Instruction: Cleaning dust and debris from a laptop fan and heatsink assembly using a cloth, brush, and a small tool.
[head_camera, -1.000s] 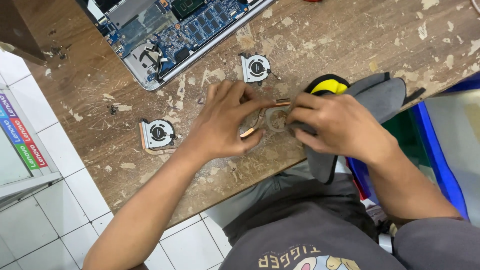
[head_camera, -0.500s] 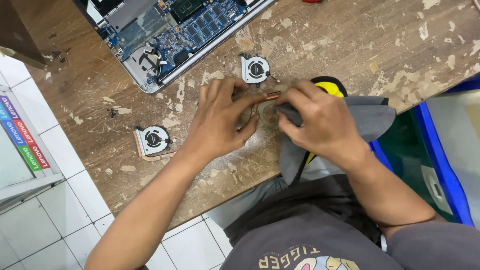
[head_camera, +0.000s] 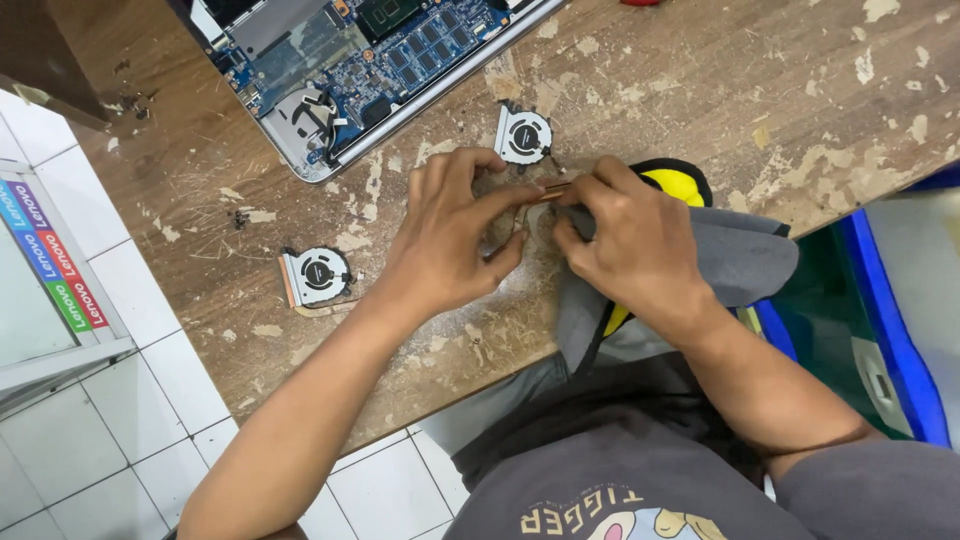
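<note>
My left hand (head_camera: 450, 235) and my right hand (head_camera: 625, 240) meet near the edge of a worn wooden table (head_camera: 700, 90). Both pinch a thin copper heat pipe (head_camera: 550, 190) between the fingertips. My right hand also presses a grey cloth (head_camera: 740, 260) with a yellow and black part (head_camera: 675, 182) against the pipe. A small round laptop fan (head_camera: 524, 135) lies just beyond my fingers. A second fan (head_camera: 316, 276) lies to the left of my left wrist.
An opened laptop (head_camera: 350, 60) with its blue circuit board bare lies at the table's far side. A blue bin (head_camera: 890, 330) stands at the right. White floor tiles (head_camera: 90, 440) and a pale cabinet with a coloured strip (head_camera: 55, 270) are at the left.
Both hands have shifted slightly along the table edge with the copper pipe. The right hand's fingers have rubbed the cloth over the pipe.
</note>
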